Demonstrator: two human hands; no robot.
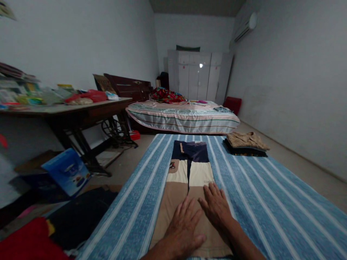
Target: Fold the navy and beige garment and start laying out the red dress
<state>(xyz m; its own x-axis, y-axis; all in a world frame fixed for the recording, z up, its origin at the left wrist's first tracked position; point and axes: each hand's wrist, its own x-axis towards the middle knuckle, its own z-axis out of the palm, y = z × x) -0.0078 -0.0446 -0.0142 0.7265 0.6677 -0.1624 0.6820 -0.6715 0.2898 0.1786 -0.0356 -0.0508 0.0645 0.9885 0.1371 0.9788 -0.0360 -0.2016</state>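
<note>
A long folded garment [199, 174] lies flat on the blue-and-white striped bedspread [135, 195]. Its bands run navy at the far end, cream in the middle and tan nearest me; whether it is a shirt or trousers I cannot tell. A dark gap runs down its centre, and printed lettering shows on the right cream part. My left hand [183, 227] rests on the tan part, palm down with fingers stretched. Beside it my right hand [217, 206] lies flat near the garment's right edge, fingertips by the lettering. Neither hand grips anything.
A stack of folded clothes [246, 142] sits at the bed's far right. On the floor at left are a blue box [66, 171] and dark and red cloth [29, 242]. A cluttered sewing table [89, 106] stands by the left wall; another bed [184, 121] lies beyond.
</note>
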